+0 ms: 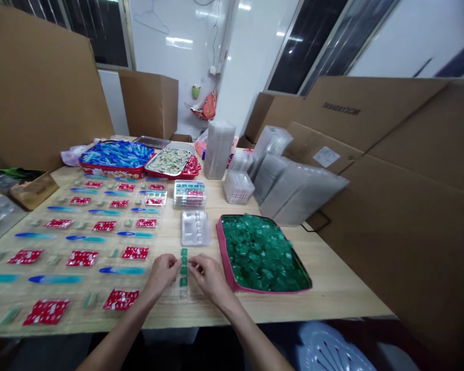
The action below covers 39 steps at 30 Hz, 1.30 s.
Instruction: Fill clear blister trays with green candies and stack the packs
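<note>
Between my hands, a clear plastic tray point(183, 294) lies on the table, with a column of small green squares point(183, 268) in its slots. My left hand point(164, 273) is closed at the left side of that column, fingertips pressed together; what they grip is too small to tell. My right hand point(209, 278) pinches at the column's right side, close to the green squares, and the thing in its fingertips cannot be made out. Right of it stands a pink-rimmed tin point(229, 265) heaped with green translucent pieces point(259, 252). Beyond my hands lies a stack of empty clear trays point(195, 228).
Rows of clear trays with red packets point(82, 258) and blue handled pieces point(56, 279) cover the left. Behind are a tin of blue pieces point(116, 153), a tray of pale pieces point(170, 161) and stacked clear plastic point(218, 149). Cardboard point(402, 221) walls the right side.
</note>
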### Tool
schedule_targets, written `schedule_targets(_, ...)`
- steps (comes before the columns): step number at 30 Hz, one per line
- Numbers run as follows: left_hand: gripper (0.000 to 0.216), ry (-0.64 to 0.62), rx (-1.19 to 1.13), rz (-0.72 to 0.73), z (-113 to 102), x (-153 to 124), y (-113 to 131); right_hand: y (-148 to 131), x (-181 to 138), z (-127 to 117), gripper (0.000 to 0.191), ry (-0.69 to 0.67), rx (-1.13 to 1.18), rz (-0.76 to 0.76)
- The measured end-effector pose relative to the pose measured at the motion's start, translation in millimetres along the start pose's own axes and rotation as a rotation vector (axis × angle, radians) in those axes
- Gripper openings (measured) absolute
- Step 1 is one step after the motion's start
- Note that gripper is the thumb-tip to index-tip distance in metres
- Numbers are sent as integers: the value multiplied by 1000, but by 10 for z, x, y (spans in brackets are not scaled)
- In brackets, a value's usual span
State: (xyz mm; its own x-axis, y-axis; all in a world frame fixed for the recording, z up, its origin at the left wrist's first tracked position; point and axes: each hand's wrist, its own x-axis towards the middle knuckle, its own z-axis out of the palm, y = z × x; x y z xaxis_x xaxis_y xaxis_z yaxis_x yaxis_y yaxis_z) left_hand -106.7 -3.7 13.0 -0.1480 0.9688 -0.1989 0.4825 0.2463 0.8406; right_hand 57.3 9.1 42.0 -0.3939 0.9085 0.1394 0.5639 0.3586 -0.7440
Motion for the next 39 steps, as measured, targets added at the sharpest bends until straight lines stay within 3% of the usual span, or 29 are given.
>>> schedule_targets(2,31,-13,-76,-18,9,1,-30,-27,-57,-299,18,37,-183,-16)
schedule_targets(4,34,-18,-150,-40,23,8,-52,0,-111,-589,18,34,-459,93)
schedule_targets(7,38,-10,-257,-75,32,17,-60,113,-166,-857,18,-94,-785,277)
schedule_targets(9,38,8,-321,-80,22,13,-52,190,-192,-907,19,-184,-849,292)
schedule_targets(14,36,35,-431,-56,-43,-44,-7,316,-254,-873,27,-259,-745,181)
schedule_targets(18,35,21,-484,-53,-100,-142,47,424,-309,-886,28,-144,-610,148)
schedule_targets(20,34,11,-507,-54,-123,-205,74,469,-334,-914,22,-32,-425,118)
schedule_targets(23,33,-6,-548,-59,-142,-303,104,467,-371,-946,16,73,41,150)
schedule_targets(27,31,-25,-561,-67,-144,-422,110,320,-427,-859,36,19,608,294)
schedule_targets(30,27,-9,-547,-77,-146,-502,82,200,-441,-672,34,-64,744,296)
schedule_targets(33,22,16,-511,-74,-138,-563,14,133,-425,-420,26,-133,629,179)
schedule_targets(39,17,32,-426,-82,-46,-610,-178,39,-434,28,9,-179,80,-73)
